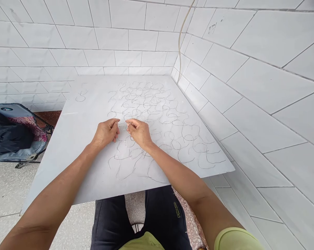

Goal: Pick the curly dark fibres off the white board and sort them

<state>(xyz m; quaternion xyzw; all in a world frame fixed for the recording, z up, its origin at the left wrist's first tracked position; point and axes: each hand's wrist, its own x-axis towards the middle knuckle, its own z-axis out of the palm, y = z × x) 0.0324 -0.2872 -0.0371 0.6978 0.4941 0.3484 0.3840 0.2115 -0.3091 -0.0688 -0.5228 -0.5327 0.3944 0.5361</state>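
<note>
Thin strands (177,122), beneath both hands (140,133), mostly rightward

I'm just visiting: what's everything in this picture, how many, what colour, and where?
table: 1, white, centre
thin wire-like strands: many, dark grey, mostly table's middle and right, few far left
tiled walls: 2, white, behind and right
cable: 1, beige, wall corner
folding chair: 1, blue-grey and pink, left
cloth: 1, dark, on chair
floor: 1, pale speckled, below
trousers: 1 pair, dark, below table edge
shirt: 1, yellow-green, bottom
arms: 2, bare, reaching over table
left hand: 1, bare, over mid-table
right hand: 1, bare, beside it, over strands
</note>
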